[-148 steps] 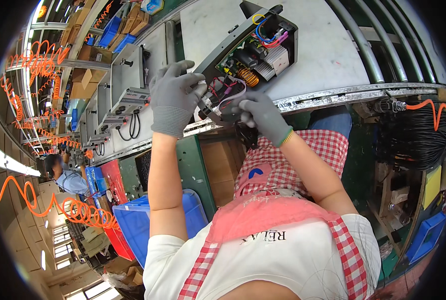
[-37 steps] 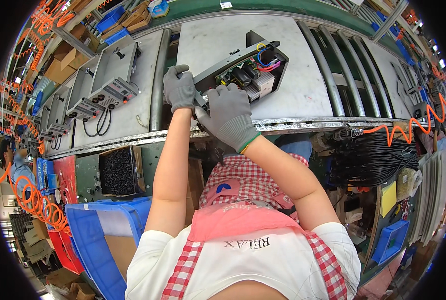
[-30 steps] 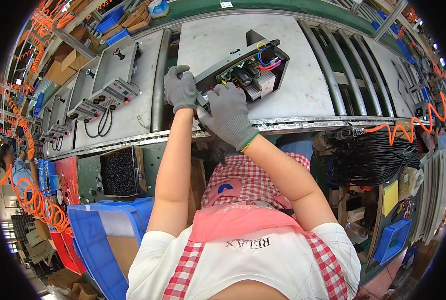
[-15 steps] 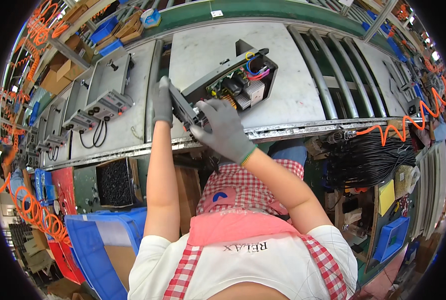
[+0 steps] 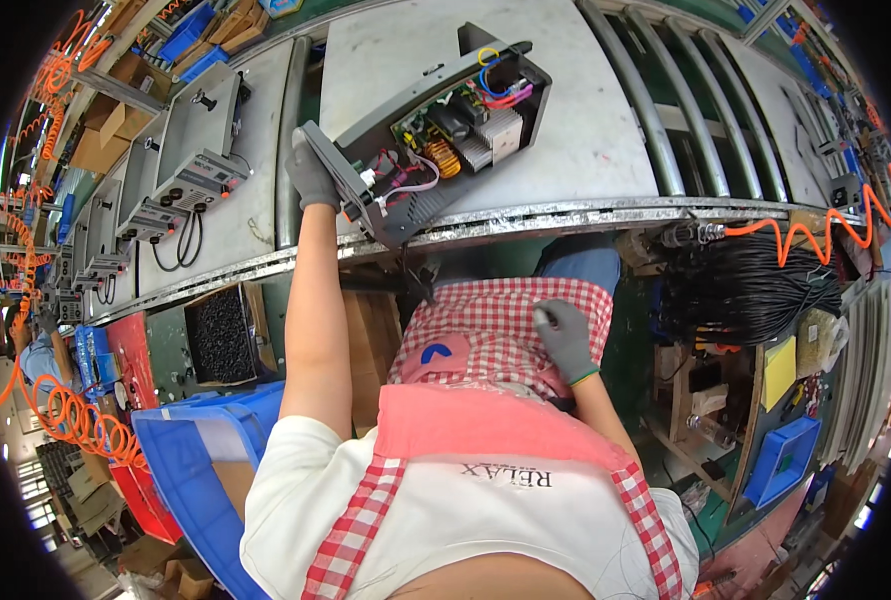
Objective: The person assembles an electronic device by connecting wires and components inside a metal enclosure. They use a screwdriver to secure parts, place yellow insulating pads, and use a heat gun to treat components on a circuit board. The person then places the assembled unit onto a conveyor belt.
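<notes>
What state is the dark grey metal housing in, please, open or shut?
Open: the dark grey metal housing exposes its copper coil and finned silver heat sink.

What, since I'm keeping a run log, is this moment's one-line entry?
left hand: touching gray panel; right hand: near checked apron; open gray device: on white board

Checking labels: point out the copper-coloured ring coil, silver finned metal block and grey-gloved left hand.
Copper-coloured ring coil (image 5: 444, 158): head view, on windings.
Silver finned metal block (image 5: 479, 146): head view, on fins.
Grey-gloved left hand (image 5: 312, 178): head view, on its back.
</notes>
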